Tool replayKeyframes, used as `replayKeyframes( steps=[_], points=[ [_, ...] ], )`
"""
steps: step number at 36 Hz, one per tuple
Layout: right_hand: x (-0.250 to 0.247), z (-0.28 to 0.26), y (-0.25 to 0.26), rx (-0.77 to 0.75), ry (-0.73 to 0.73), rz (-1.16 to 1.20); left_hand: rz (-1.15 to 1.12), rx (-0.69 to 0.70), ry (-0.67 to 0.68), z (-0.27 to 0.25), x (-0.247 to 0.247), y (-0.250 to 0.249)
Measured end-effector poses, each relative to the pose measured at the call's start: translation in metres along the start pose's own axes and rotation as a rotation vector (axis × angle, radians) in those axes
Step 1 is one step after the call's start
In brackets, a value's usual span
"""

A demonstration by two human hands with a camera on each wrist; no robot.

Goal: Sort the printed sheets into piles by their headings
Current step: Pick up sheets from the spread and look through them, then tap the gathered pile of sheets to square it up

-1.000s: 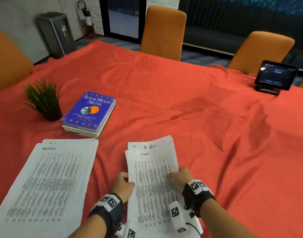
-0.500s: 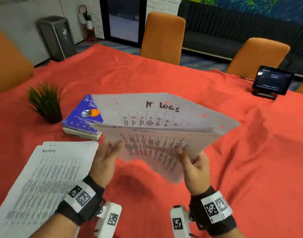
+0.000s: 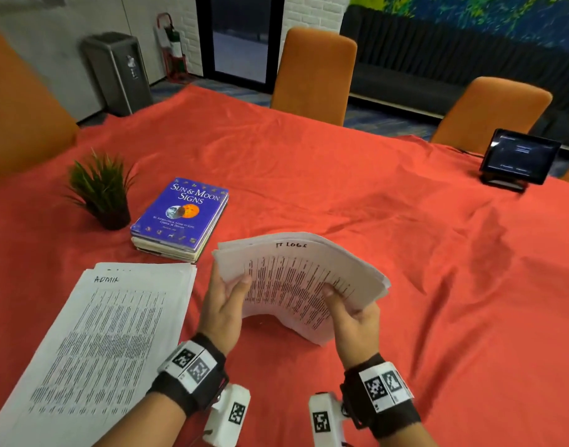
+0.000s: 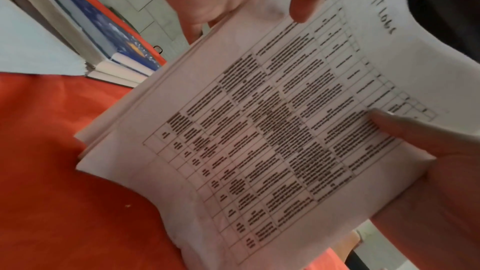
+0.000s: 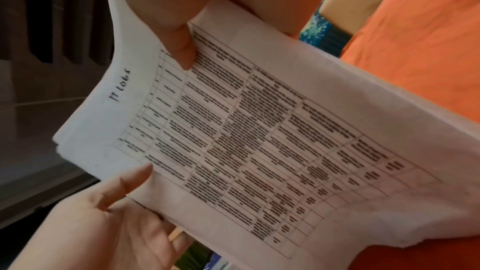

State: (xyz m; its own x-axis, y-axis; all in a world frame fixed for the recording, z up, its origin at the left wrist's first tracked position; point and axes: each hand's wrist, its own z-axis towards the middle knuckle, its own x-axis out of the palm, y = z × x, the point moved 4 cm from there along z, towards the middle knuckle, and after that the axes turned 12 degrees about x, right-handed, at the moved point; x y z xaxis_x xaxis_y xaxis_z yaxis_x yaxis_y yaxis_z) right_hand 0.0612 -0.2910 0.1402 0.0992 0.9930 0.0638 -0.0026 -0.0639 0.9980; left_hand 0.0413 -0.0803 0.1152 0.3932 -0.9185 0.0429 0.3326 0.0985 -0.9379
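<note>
A stack of printed sheets headed "IT LOGS" is held up on edge, its lower edge down on the red tablecloth. My left hand grips its left side, thumb on the top sheet. My right hand grips the right side, thumb on the front. The wrist views show the same stack bowed between both hands. A second pile headed "ADMIN" lies flat at the near left.
A blue book "Sun & Moon Signs" lies on other books beyond the ADMIN pile, beside a small potted plant. A tablet on a stand sits at the far right. Orange chairs line the far edge.
The IT LOGS stack was lifted off the table and fanned wide in the air. Now it is lowered, gathered and set on edge on the cloth, still between both hands.
</note>
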Motion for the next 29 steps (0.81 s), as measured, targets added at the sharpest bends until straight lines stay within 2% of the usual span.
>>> replayKeyframes(
  steps=[5, 11, 13, 18, 21, 25, 29],
  points=[
    [-0.006, 0.004, -0.019, 0.119, -0.102, 0.001, 0.053, -0.117, 0.052, 0.002, 0.003, 0.020],
    [0.022, 0.003, 0.007, 0.044, -0.040, 0.035, 0.112, -0.069, -0.005, 0.020, -0.027, -0.008],
    [0.041, 0.004, 0.001, 0.087, 0.009, 0.009, 0.191, -0.109, -0.029, 0.026, -0.053, -0.008],
    [0.110, -0.011, -0.068, 0.456, 0.259, -0.241, 0.502, -0.356, 0.060, 0.029, -0.139, 0.013],
    [0.154, -0.031, -0.099, 0.595, 0.351, -0.345, 0.662, -0.472, 0.122, 0.020, -0.194, 0.038],
    [0.210, -0.053, -0.122, 0.670, 0.447, -0.441, 0.755, -0.536, 0.054, 0.007, -0.254, 0.059],
    [0.247, -0.062, -0.131, 0.708, 0.505, -0.582, 0.801, -0.596, -0.025, 0.001, -0.289, 0.073]
  ],
)
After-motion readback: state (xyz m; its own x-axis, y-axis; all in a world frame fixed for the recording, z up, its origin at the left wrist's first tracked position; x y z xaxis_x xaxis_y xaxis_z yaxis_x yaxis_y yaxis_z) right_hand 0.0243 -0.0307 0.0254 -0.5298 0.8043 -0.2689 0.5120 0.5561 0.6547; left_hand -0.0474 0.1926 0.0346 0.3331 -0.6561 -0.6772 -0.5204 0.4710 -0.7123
